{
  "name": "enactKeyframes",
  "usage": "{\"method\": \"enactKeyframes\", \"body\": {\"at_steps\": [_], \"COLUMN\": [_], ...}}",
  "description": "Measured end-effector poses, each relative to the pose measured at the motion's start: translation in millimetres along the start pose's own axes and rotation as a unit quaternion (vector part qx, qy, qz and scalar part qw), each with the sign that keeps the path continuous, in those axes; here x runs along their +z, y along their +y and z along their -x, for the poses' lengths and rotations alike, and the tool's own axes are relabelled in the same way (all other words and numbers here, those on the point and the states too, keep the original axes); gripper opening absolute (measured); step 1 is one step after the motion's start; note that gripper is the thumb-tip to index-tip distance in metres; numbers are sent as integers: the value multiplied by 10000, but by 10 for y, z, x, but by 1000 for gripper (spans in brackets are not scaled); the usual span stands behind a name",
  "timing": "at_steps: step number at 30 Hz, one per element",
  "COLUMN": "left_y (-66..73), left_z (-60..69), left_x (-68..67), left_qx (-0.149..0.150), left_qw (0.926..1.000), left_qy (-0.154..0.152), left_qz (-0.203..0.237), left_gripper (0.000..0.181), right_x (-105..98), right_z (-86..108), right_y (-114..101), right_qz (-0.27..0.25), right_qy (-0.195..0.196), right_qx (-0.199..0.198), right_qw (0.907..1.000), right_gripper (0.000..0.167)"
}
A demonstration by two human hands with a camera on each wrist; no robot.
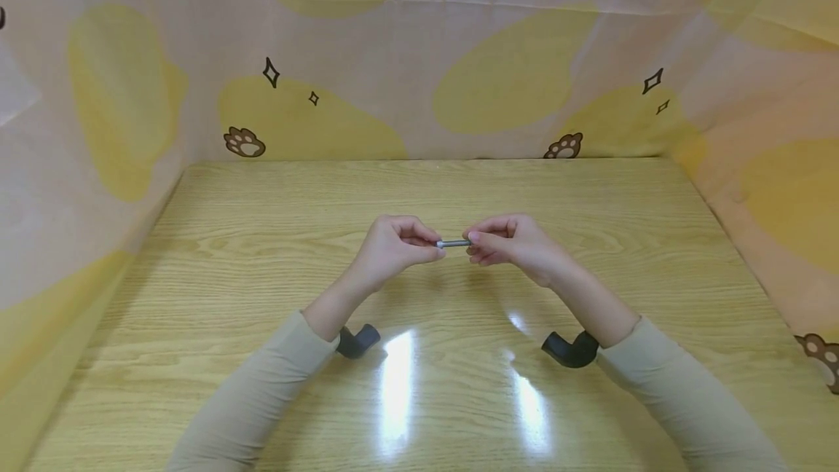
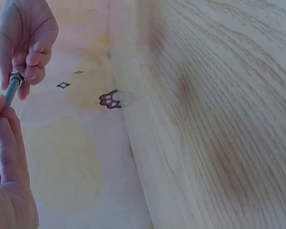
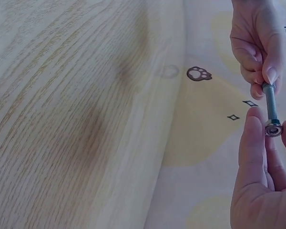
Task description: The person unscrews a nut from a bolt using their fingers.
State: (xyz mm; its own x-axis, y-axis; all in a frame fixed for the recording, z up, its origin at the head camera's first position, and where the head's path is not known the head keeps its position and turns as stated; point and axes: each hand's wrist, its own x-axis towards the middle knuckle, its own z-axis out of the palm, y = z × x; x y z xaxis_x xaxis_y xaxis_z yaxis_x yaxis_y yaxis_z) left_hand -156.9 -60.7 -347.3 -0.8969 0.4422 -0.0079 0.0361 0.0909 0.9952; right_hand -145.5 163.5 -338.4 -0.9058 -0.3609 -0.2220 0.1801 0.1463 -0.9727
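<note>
Over the middle of the table, both hands hold a metal bolt (image 1: 455,243) between them, lying nearly level in the head view. My left hand (image 1: 393,250) pinches it at the left end, between thumb and fingertips. At the other end sits a hex nut (image 3: 273,129), around the bolt's tip in the right wrist view. The thumb and fingers of my right hand (image 1: 514,242) pinch this nut from its sides. Bare grey-green thread (image 2: 11,93) shows between the two hands in the left wrist view. The nut is hidden behind the right fingers in the head view.
A wood-grain table (image 1: 275,202) lies beneath the hands. Patterned cloth (image 1: 393,49) rises at its back and both sides. One black curved piece (image 1: 359,341) shows beside the left wrist, another black curved piece (image 1: 570,350) beside the right. Bright reflections lie on the table front.
</note>
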Motion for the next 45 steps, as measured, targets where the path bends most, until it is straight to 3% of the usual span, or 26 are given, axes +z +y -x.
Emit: {"method": "enactKeyframes", "body": {"at_steps": [4,8,18,21,25,33,40,45], "left_y": [-1,-5,-7,-11,-16,-6,3,13], "left_z": [2,7,10,12,0,3,15,24], "left_x": [-4,-11,-16,-16,-10,0,-17,-23], "left_qx": [2,29,-10,-13,-33,-10,70,106], "left_qw": [10000,9999,9999,9999,9999,9999,9998,9997], "left_qy": [-9,-45,-83,-65,-49,-81,-48,-52], "left_qz": [49,104,116,136,142,137,175,222], "left_gripper": [15,14,15,15,15,14,15,15], "right_x": [-8,-11,4,-7,-26,-26,-32,-31], "right_z": [5,7,-4,-3,1,-7,-5,1], "right_y": [-4,-13,-23,-16,-31,-89,-80,-81], "right_qz": [-84,-113,-291,-292,-186,-119,-25,-8], "right_qy": [-71,-63,-21,-96,-234,-216,-201,-168], "right_qx": [-73,-105,162,48,-49,385,54,72], "right_qw": [9999,9999,9994,9995,9995,9990,9998,9998], "right_gripper": [31,37,33,27,31,31,26,33]}}
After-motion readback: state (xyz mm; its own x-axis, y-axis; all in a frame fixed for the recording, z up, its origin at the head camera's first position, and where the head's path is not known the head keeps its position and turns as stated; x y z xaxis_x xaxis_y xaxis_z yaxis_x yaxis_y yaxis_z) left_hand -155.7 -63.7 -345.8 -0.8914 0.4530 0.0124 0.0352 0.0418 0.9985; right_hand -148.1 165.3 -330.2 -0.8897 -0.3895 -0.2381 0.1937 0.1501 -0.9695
